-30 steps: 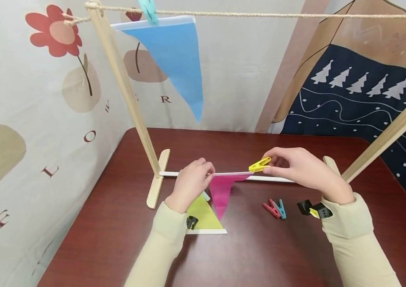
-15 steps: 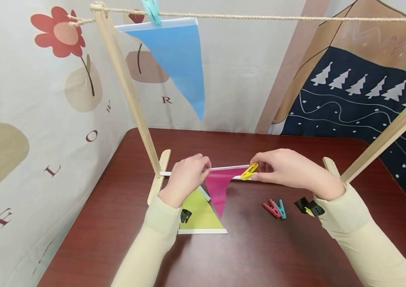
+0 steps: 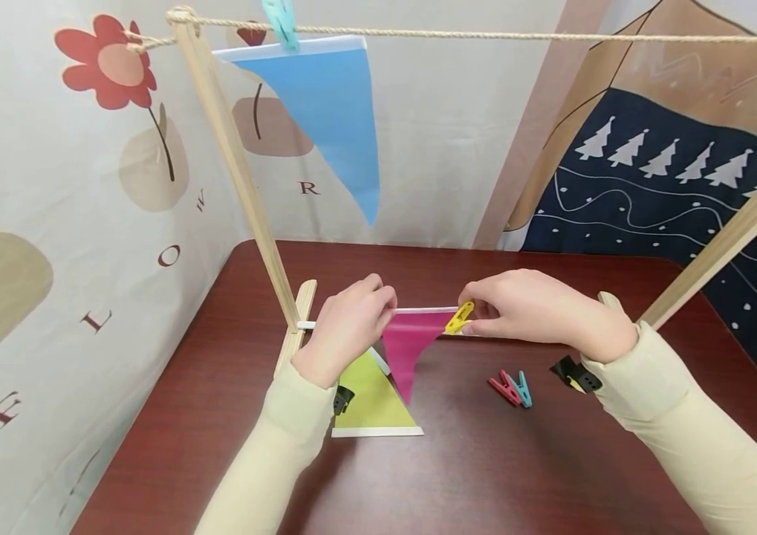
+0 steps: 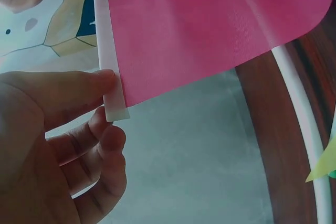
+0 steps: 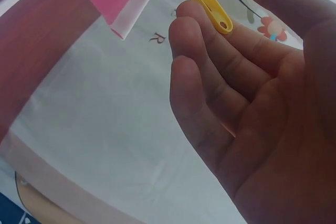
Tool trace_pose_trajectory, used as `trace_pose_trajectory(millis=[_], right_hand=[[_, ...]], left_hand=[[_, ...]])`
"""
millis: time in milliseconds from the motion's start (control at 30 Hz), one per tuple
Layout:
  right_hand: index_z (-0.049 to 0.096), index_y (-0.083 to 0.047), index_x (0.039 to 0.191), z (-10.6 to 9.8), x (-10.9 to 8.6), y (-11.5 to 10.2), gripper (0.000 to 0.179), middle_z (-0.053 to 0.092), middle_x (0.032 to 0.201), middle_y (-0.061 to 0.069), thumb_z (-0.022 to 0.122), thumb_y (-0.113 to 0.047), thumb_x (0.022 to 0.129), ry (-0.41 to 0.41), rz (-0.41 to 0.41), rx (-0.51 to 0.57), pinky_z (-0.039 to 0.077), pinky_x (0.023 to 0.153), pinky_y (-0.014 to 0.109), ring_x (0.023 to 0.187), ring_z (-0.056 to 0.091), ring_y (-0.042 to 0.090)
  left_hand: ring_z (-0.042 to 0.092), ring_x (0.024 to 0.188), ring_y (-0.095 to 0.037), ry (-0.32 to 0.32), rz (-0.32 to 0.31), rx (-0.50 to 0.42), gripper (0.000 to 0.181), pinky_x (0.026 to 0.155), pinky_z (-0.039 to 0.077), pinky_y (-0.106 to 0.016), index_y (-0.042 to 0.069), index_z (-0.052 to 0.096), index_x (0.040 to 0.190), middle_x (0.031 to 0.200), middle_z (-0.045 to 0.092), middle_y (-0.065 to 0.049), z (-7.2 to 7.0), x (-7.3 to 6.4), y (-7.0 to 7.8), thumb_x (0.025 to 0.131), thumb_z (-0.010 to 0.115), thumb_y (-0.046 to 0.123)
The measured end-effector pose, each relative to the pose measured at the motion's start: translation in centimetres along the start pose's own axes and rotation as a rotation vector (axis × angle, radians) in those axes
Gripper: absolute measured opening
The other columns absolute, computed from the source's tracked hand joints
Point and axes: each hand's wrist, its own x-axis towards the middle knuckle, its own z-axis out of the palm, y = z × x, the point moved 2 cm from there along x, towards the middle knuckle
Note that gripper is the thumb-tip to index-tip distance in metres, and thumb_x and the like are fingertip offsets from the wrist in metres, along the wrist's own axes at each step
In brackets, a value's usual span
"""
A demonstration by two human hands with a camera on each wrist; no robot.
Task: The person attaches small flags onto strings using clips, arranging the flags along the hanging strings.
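My left hand [image 3: 351, 327] pinches the white top strip of a pink pennant [image 3: 411, 345] at its left end, between thumb and fingers. The pennant hangs point down above the table. A yellow clothespin [image 3: 460, 317] is pinched by my right hand [image 3: 538, 312], tilted and overlapping the pennant's right end in the head view. In the right wrist view, the thumb and fingers are on the handle end of the clothespin [image 5: 214, 11], while its tips run out of frame. The left wrist view shows the pennant's white strip [image 4: 111, 51] under the thumb.
A blue pennant [image 3: 331, 111] hangs from the rope [image 3: 458, 33] by a teal clothespin [image 3: 282, 24]. Wooden posts [image 3: 238, 163] hold the rope at each side. A yellow-green pennant [image 3: 374, 401] lies on the table, with red [image 3: 504, 388] and blue clothespins [image 3: 521, 388] farther right.
The right hand has brought the yellow clothespin leftward and tilted it more upright at the pennant's right end. The pennant has risen slightly with the left hand still pinching it.
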Motion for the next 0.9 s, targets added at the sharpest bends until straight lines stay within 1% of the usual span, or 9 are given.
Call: trace_pose_trajectory(millis=[100, 233, 400, 500, 667, 800, 900], right_hand=[[0.064, -0.023, 0.100, -0.1, 0.0, -0.1, 0.027, 0.053, 0.068, -0.016, 0.068, -0.040, 0.079, -0.003, -0.007, -0.007, 0.043, 0.059, 0.023, 0.062, 0.049, 0.003], [0.064, -0.023, 0.098, -0.4, 0.0, -0.3, 0.026, 0.054, 0.067, -0.015, 0.068, -0.039, 0.079, -0.013, -0.016, -0.015, 0.043, 0.058, 0.023, 0.061, 0.048, 0.003], [0.064, -0.022, 0.098, -1.0, -0.1, -0.5, 0.024, 0.053, 0.067, -0.015, 0.068, -0.038, 0.079, -0.025, -0.015, -0.050, 0.042, 0.058, 0.023, 0.061, 0.048, 0.003], [0.064, -0.023, 0.098, -1.2, -0.1, -0.7, 0.024, 0.052, 0.066, -0.015, 0.067, -0.038, 0.079, -0.033, -0.018, -0.068, 0.041, 0.057, 0.023, 0.060, 0.047, 0.003], [0.065, -0.024, 0.099, -1.7, -0.1, -1.0, 0.024, 0.052, 0.066, -0.014, 0.067, -0.038, 0.080, -0.049, -0.010, -0.074, 0.040, 0.056, 0.023, 0.060, 0.046, 0.004], [0.065, -0.023, 0.097, -2.1, -0.1, -1.2, 0.021, 0.051, 0.065, -0.013, 0.066, -0.036, 0.080, -0.043, -0.016, -0.095, 0.039, 0.055, 0.024, 0.059, 0.046, 0.004], [0.066, -0.022, 0.096, -2.3, 0.0, -1.3, 0.020, 0.054, 0.068, -0.013, 0.066, -0.034, 0.080, -0.043, -0.033, -0.110, 0.039, 0.055, 0.023, 0.059, 0.046, 0.004]], left_hand=[[0.052, 0.066, -0.008, 0.004, 0.025, 0.026, 0.005, 0.047, 0.041, -0.025, 0.020, 0.064, 0.086, 0.082, 0.052, 0.005, -0.3, 0.0, 0.2, 0.084, 0.064, 0.015], [0.053, 0.066, -0.010, 0.016, 0.045, 0.059, 0.007, 0.046, 0.042, -0.025, 0.019, 0.063, 0.084, 0.080, 0.052, 0.004, -1.0, -0.1, 0.3, 0.083, 0.064, 0.012], [0.051, 0.063, -0.010, 0.054, 0.083, 0.086, 0.009, 0.045, 0.040, -0.025, 0.018, 0.062, 0.081, 0.076, 0.051, 0.004, -2.0, 0.2, 0.5, 0.083, 0.062, 0.010], [0.048, 0.060, -0.009, 0.060, 0.105, 0.104, 0.011, 0.043, 0.038, -0.024, 0.018, 0.060, 0.079, 0.073, 0.049, 0.004, -2.5, 0.4, 0.6, 0.083, 0.060, 0.008], [0.044, 0.057, -0.010, 0.092, 0.139, 0.131, 0.015, 0.041, 0.034, -0.023, 0.018, 0.059, 0.075, 0.071, 0.046, 0.003, -3.3, 0.7, 0.9, 0.083, 0.056, 0.005], [0.046, 0.060, -0.011, 0.125, 0.154, 0.144, 0.014, 0.041, 0.036, -0.024, 0.017, 0.059, 0.076, 0.073, 0.047, 0.002, -4.0, 1.0, 1.2, 0.083, 0.056, 0.005], [0.047, 0.061, -0.012, 0.133, 0.158, 0.157, 0.014, 0.040, 0.036, -0.025, 0.016, 0.058, 0.075, 0.073, 0.047, 0.001, -4.3, 1.1, 1.4, 0.083, 0.056, 0.005]])
